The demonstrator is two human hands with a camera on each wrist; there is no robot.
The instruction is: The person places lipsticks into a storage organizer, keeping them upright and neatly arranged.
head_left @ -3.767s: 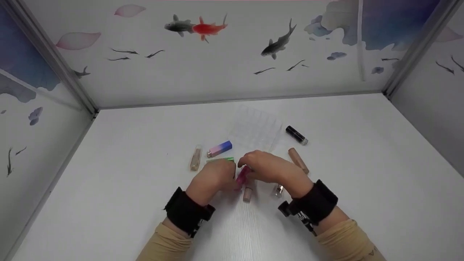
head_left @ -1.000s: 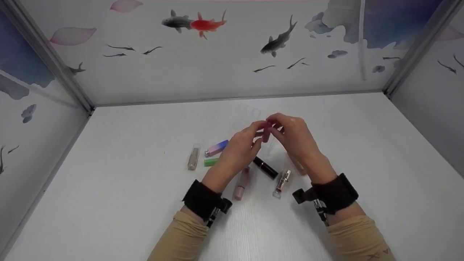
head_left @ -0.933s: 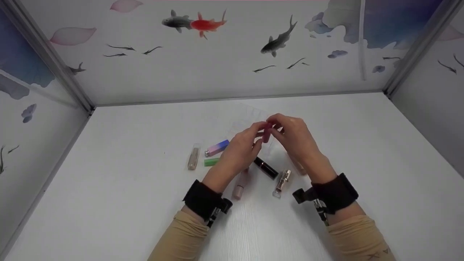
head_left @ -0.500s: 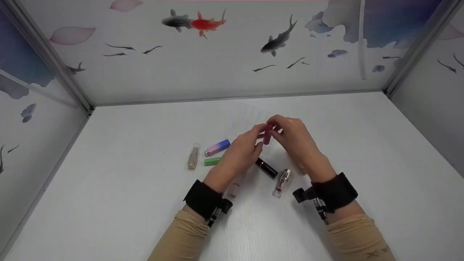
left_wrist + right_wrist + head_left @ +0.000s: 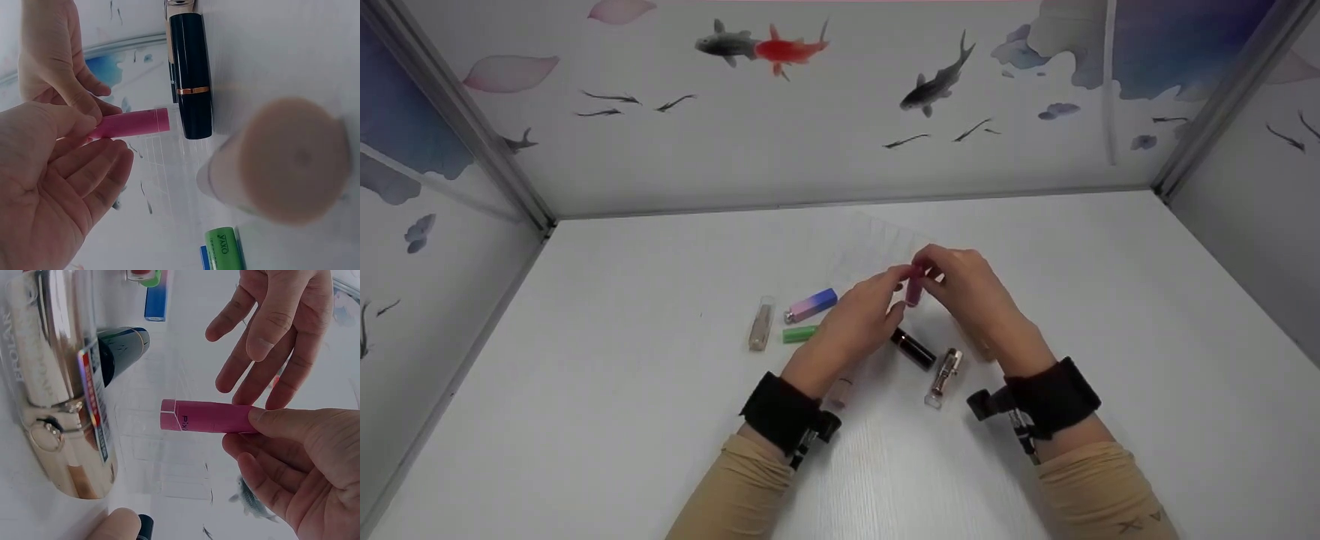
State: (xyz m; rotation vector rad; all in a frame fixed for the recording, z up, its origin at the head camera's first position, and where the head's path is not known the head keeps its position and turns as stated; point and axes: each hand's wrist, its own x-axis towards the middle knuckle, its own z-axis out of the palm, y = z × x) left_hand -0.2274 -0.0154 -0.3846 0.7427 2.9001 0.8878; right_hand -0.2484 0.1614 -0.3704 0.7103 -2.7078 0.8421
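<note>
My right hand [image 5: 971, 289] pinches the upper end of a pink lipstick tube [image 5: 208, 417] between thumb and fingers, holding it upright over the near part of a clear compartment tray [image 5: 874, 244]. The tube's lower end points down to the tray. My left hand [image 5: 859, 311] is beside it with fingers extended and thumb apart, the fingertips right at the tube's upper part. Under the hands lie a black lipstick [image 5: 913, 349] with a gold band and a gold lipstick [image 5: 943, 379] with a clear end. A pale pink tube [image 5: 841, 392] is partly hidden by my left wrist.
On the left lie a clear-capped beige tube [image 5: 761, 324], a blue-pink lipstick [image 5: 811, 305] and a green tube [image 5: 799, 334]. Under my right forearm a tan tube [image 5: 979, 346] shows partly. Patterned panels [image 5: 840, 135] stand around the white table [image 5: 585, 420].
My hands have lifted the pink lipstick from the table and carried it over the tray. Lately it has come slightly lower and nearer. The pale pink tube has rolled left.
</note>
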